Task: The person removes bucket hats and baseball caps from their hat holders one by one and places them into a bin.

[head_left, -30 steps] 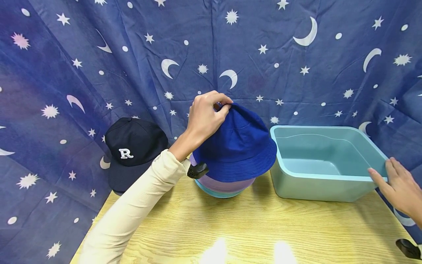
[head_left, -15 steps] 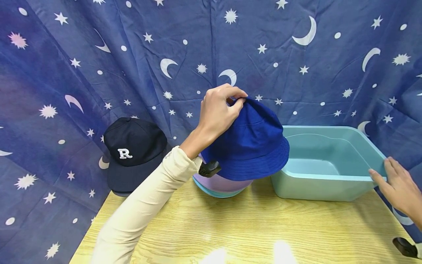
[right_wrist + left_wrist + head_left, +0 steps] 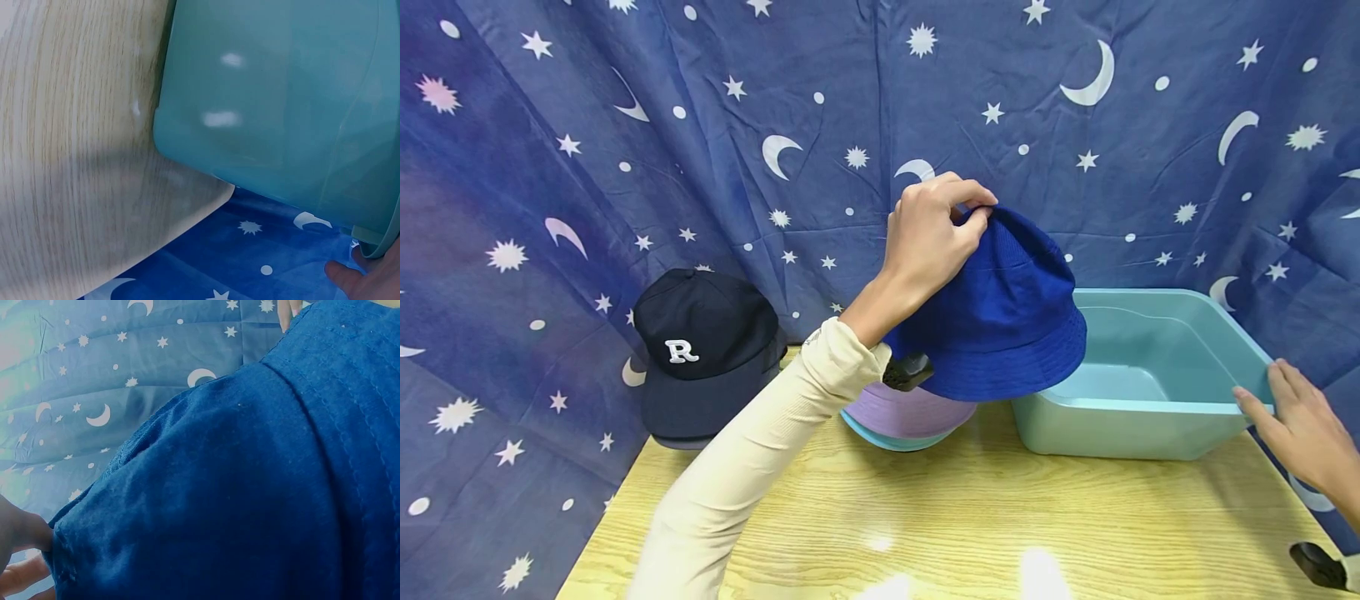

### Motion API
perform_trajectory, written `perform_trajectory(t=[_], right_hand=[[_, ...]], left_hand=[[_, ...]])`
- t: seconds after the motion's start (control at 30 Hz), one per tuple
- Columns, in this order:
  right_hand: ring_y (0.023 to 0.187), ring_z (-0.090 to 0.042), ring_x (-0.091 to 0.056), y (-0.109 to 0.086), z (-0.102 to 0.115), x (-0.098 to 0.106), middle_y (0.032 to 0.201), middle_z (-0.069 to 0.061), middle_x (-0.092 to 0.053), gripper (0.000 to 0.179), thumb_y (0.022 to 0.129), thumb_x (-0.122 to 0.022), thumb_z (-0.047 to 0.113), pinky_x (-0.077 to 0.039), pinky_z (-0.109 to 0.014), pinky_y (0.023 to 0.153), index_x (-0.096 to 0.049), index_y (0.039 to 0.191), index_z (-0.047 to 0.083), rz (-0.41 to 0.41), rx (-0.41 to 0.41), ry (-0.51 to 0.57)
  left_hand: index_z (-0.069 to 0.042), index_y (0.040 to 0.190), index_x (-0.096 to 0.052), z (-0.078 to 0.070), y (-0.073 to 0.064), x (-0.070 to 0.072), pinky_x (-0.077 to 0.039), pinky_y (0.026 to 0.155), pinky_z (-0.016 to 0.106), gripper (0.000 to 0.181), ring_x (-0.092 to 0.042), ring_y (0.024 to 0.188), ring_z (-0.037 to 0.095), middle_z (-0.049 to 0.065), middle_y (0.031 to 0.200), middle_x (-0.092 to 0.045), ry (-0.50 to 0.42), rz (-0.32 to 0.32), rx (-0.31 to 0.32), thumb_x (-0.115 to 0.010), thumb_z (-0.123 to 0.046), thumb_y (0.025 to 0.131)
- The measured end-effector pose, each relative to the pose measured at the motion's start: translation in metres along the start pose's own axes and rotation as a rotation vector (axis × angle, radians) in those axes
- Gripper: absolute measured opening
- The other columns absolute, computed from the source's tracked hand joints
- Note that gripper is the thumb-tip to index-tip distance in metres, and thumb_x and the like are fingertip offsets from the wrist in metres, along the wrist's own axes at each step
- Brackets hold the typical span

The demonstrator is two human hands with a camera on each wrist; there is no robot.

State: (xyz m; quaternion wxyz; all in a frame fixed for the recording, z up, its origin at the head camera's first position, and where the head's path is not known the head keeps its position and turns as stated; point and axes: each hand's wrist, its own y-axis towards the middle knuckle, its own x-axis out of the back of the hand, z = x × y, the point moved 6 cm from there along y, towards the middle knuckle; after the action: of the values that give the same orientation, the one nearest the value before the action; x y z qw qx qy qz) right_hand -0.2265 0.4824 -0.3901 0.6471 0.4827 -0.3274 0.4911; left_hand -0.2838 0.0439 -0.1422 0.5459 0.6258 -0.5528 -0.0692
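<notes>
My left hand [image 3: 931, 242] pinches the crown of a royal-blue bucket hat [image 3: 1011, 317], which hangs brim down in the air. In the left wrist view, the hat [image 3: 206, 487] fills most of the picture and the fingertips hold its crown at the lower left. Beneath it, a lilac hat [image 3: 917, 412] lies over a light-blue one [image 3: 891, 442] on the table, both partly hidden. My right hand [image 3: 1303, 425] holds the near right corner of a teal plastic bin [image 3: 1138, 406], thumb and fingers on its rim. The bin's wall [image 3: 269, 106] shows large in the right wrist view.
A dark navy baseball cap [image 3: 707, 333] with a white letter R stands at the left of the wooden table [image 3: 962, 508], on top of something pale and mostly hidden. A blue curtain [image 3: 850, 100] with stars and moons hangs behind and at both sides.
My left hand has lifted the blue bucket hat and carried it rightward, off the lilac hat and partly in front of the bin. My right hand has stayed at the bin's corner.
</notes>
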Motion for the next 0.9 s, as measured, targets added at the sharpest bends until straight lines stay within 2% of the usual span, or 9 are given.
perform_trajectory(t=[0.3,0.4,0.9], right_hand=[[0.131,-0.059,0.001,0.001,0.002,0.001,0.145,-0.041,0.002,0.078,0.100,-0.033,0.039,0.000,-0.068,0.102,0.001,0.141,-0.018,0.010,-0.004,-0.001],[0.131,-0.059,0.001,0.000,0.001,0.001,0.145,-0.041,0.002,0.077,0.100,-0.033,0.038,0.000,-0.067,0.102,0.001,0.140,-0.019,0.008,-0.001,0.001],[0.131,-0.059,0.001,-0.001,0.002,0.001,0.145,-0.040,0.003,0.077,0.100,-0.033,0.038,0.000,-0.067,0.102,0.001,0.140,-0.019,-0.001,0.000,0.007]], left_hand=[[-0.022,0.091,-0.077,-0.017,0.011,-0.016,-0.043,0.065,0.023,0.014,-0.057,0.078,0.004,-0.011,0.084,-0.065,0.025,0.069,0.012,-0.064,-0.018,0.086],[-0.023,0.092,-0.077,-0.022,0.013,-0.020,-0.043,0.066,0.023,0.015,-0.058,0.079,0.004,-0.012,0.085,-0.065,0.028,0.080,0.001,-0.064,-0.018,0.087],[-0.026,0.096,-0.076,-0.040,0.022,-0.045,-0.046,0.070,0.023,0.016,-0.062,0.092,0.006,-0.015,0.091,-0.065,0.048,0.116,0.024,-0.062,-0.022,0.089]])
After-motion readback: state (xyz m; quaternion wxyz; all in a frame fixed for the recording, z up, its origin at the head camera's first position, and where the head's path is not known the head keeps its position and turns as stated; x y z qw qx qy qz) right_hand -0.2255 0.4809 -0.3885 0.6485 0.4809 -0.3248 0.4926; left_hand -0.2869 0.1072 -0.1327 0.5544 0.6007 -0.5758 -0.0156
